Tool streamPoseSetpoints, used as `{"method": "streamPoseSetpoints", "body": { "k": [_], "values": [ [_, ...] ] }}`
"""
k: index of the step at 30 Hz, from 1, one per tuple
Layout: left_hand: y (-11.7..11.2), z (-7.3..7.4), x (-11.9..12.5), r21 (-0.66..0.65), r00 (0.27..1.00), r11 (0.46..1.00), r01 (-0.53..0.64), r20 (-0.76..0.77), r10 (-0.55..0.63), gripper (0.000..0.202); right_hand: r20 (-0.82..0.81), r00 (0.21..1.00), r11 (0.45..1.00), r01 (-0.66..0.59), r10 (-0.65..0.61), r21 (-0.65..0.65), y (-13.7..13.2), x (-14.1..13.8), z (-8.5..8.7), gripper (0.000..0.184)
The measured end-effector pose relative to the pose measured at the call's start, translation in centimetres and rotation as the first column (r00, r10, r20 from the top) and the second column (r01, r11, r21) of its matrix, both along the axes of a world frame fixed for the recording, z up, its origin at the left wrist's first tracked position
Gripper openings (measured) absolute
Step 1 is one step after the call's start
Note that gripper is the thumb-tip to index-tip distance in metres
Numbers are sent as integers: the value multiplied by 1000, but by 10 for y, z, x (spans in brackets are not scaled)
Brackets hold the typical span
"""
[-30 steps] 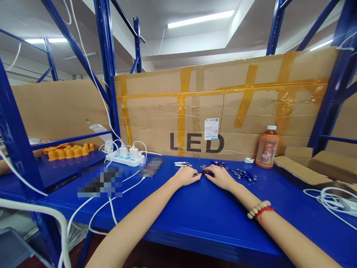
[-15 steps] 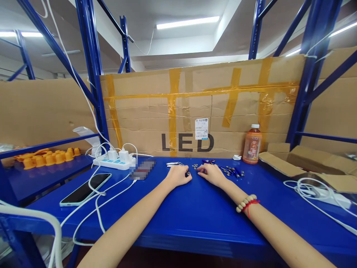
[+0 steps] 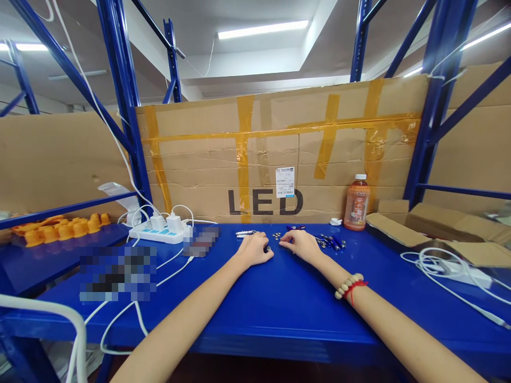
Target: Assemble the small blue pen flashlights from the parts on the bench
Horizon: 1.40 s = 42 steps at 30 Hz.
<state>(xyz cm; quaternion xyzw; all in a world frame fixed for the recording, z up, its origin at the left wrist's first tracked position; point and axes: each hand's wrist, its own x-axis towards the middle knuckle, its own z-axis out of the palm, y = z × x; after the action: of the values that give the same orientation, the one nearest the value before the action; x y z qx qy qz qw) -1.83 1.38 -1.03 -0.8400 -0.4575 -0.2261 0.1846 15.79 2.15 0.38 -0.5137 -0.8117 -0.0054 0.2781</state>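
Observation:
My left hand (image 3: 254,250) rests on the blue tabletop, its fingers curled round a small dark piece with a shiny end (image 3: 268,248). Too little of that piece shows to tell its kind. To its right, my right hand (image 3: 304,246) has thumb and index finger pinched low over the table; whatever they hold is too small to make out. Small round metal pieces (image 3: 276,235) lie between the hands, just beyond the fingertips. Silver pen-like parts (image 3: 245,234) lie behind my left hand. Beside my right hand is a loose pile of blue and silver small parts (image 3: 332,242).
A bottle of orange drink (image 3: 356,203) stands at the back right, near an open cardboard box (image 3: 393,234) and a coiled white cable (image 3: 435,263). On the left are a white power strip (image 3: 159,232) and trailing cables. Taped cardboard (image 3: 191,175) closes off the back.
The view has turned slightly right. My right thumb and index finger have come closer together over the table. My left hand keeps its curled grip in nearly the same place.

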Motion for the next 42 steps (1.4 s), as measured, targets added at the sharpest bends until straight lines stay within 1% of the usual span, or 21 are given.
{"method": "streamPoseSetpoints", "body": {
  "k": [3,7,9,15,21,26,32,38,42],
  "values": [
    [-3,4,1,-16,999,999,-29,-45,29,19,-118,990,994,-65,75,85,0,-5,0,18],
    [-6,6,1,-27,999,999,-48,-26,47,18,-254,932,963,-226,258,149,3,-11,-3,19],
    [-5,6,1,-36,998,997,-61,-8,61,18,-281,909,948,-268,307,170,4,-13,-4,19],
    [-4,5,1,-84,994,991,-103,26,105,21,-255,925,954,-240,280,178,-2,-14,-2,18],
    [-3,4,0,-84,998,995,-60,12,61,19,-258,904,938,-309,340,154,0,-15,-4,16],
    [-2,3,0,-63,1000,998,-10,-10,10,17,-319,882,937,-327,348,120,5,-14,-7,16],
    [0,2,-2,-46,997,996,71,-32,-73,16,-365,870,942,-322,333,93,5,-14,-6,16],
    [-1,3,-2,-33,997,996,79,-23,-80,17,-372,864,938,-341,340,65,4,-16,-5,16],
    [-3,4,-2,-46,997,997,65,-33,-66,17,-380,848,920,-392,369,20,4,-16,-6,19]
  ]
}}
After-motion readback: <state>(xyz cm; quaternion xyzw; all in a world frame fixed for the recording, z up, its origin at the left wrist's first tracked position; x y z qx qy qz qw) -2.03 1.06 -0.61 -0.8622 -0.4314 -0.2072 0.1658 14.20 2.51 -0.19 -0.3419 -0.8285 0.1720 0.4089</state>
